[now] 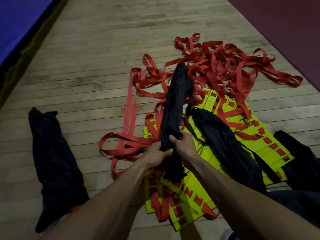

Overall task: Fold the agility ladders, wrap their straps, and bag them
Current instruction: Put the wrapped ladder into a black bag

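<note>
From the head camera, the left hand [156, 155] and right hand [184, 144] sit side by side, both gripping a long black bag [174, 108] raised over yellow ladder rungs [223, 144] and tangled red straps [216, 66] on the wooden floor [86, 58]. A second black bag [225, 137] lies across the rungs, and a third [55, 161], seemingly full though the light is dim, rests apart at left.

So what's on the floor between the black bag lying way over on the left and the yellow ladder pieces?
In the head view, bare wooden floor comes first beside the left black bag, then loose red straps looping up to the yellow ladder rungs.
</note>
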`<control>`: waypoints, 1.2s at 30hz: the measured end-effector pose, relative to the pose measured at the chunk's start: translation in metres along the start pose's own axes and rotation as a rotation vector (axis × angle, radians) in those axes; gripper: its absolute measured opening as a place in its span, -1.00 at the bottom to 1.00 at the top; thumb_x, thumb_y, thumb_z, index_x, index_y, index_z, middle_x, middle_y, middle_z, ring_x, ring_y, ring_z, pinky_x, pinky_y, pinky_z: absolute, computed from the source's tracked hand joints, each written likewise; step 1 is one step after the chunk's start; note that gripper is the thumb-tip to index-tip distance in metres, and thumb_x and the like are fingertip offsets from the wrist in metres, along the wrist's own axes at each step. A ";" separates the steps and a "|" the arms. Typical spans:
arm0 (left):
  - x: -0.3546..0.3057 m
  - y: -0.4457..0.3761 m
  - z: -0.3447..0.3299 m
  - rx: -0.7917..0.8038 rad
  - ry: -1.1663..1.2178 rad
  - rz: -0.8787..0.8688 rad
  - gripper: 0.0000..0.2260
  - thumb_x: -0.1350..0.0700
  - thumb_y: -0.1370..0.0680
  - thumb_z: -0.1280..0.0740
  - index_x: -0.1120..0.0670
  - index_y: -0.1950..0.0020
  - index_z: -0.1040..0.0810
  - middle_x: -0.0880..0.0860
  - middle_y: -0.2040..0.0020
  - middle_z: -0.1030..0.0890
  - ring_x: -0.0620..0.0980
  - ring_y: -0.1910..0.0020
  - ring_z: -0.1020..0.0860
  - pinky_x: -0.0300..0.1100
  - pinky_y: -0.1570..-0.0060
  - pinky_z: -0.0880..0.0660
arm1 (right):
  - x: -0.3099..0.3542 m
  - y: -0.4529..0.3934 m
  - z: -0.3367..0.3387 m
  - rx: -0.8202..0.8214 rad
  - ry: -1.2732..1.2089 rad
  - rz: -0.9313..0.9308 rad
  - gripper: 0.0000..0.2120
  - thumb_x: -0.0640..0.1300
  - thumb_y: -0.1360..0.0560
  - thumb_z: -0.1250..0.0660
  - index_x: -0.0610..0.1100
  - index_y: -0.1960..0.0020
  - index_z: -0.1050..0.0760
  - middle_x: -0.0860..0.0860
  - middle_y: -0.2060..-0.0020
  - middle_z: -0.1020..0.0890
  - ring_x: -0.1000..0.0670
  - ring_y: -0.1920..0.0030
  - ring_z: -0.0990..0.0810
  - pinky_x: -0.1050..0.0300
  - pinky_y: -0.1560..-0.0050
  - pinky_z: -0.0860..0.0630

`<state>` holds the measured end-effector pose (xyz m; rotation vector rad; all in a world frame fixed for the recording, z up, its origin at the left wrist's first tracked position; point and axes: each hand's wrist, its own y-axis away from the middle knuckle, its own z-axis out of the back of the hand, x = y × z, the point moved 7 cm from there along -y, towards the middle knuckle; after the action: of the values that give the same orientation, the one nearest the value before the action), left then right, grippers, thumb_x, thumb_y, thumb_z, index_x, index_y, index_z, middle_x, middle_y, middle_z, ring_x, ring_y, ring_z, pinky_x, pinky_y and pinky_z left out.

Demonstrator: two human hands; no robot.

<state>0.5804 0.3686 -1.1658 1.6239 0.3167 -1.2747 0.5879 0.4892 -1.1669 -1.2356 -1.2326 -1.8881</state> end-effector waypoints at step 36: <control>0.089 0.183 0.269 -1.130 -0.687 0.108 -0.39 0.19 -0.41 -0.45 0.04 -0.40 -0.29 0.10 -0.39 -0.27 0.13 -0.39 -0.24 0.08 -0.39 -0.24 | 0.020 0.119 -0.335 0.890 0.865 0.504 -0.71 -0.25 -0.55 -0.28 -0.20 -0.25 -0.59 -0.14 -0.16 -0.66 -0.12 -0.15 -0.62 0.04 -0.18 -0.54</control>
<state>0.5899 0.0338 -1.1256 0.2231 0.3966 -1.1431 0.5462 0.1355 -1.1533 -0.1535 -0.9374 -1.0492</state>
